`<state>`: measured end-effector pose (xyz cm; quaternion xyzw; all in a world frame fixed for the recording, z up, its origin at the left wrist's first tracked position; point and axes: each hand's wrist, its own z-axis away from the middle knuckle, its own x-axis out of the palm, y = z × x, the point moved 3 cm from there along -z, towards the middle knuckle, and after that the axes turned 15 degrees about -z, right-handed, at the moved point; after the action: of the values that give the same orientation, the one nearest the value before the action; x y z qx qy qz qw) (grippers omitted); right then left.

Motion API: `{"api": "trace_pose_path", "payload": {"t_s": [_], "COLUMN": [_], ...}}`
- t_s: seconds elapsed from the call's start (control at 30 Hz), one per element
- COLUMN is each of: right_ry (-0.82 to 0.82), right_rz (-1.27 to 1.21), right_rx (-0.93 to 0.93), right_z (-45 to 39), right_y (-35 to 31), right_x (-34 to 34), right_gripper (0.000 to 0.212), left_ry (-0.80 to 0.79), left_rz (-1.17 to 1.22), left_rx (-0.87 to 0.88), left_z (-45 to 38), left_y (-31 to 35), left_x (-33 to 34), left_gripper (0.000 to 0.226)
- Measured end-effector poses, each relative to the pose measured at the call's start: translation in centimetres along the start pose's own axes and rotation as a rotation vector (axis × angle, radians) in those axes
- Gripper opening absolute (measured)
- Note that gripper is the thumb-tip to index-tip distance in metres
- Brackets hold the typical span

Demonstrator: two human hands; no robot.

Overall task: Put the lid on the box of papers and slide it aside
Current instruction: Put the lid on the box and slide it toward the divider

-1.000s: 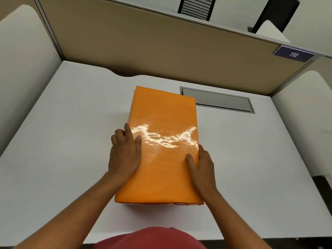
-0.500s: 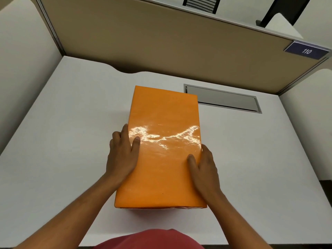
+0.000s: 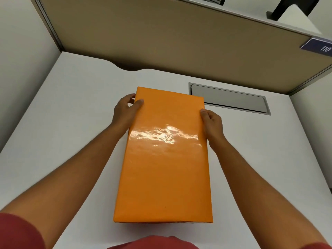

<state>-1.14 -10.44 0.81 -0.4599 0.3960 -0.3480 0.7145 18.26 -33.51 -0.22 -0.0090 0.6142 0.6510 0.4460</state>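
The orange lid (image 3: 164, 159) covers the box completely, so I see only its glossy top: a long rectangle, bright orange, wrapped in something shiny that catches a wrinkled white glare across its middle. Its edges look crisp and its corners square. It sits on the white desk (image 3: 62, 123) in front of me, running lengthwise away from my body, its far right corner just beside the grey cable hatch (image 3: 230, 99) set into the desktop.

My left hand (image 3: 125, 110) grips the lid's far left edge, thumb on top and fingers curled over the side. My right hand (image 3: 212, 121) clasps the right edge near the far corner, thumb pressed to the rim, fingers wrapped down the side out of view.
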Motion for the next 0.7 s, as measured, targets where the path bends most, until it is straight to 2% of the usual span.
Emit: {"api": "trace_pose_path", "payload": {"t_s": [0.13,0.3,0.47,0.6,0.7], "right_ry": [-0.045,-0.024,-0.025,0.008,-0.002], "right_rz": [-0.092,-0.091,-0.03,0.109,0.193], "right_rx": [0.082,0.13,0.104,-0.1,-0.231], "right_z": [-1.5,-2.4,-2.6,-3.5,-4.1], "right_y": [0.5,1.3,1.5,-0.1,-1.2], "right_x": [0.4,0.9,1.4,1.7,2.1], "right_gripper": [0.022,0.032,0.035,0.043,0.046], "left_ry": [-0.061,-0.119,-0.155,-0.129,-0.109], "left_rz": [0.073,0.167,0.176,0.162,0.144], "left_rx": [-0.036,-0.04,-0.051,-0.131,-0.116], "left_z": [-1.0,-1.8,-2.4,-4.1,-4.9], "left_y": [-0.8,-1.6,-1.6,-0.5,0.4], "left_x": [0.4,1.0,1.0,0.3,0.2], "left_gripper": [0.056,0.05,0.042,0.026,0.046]}}
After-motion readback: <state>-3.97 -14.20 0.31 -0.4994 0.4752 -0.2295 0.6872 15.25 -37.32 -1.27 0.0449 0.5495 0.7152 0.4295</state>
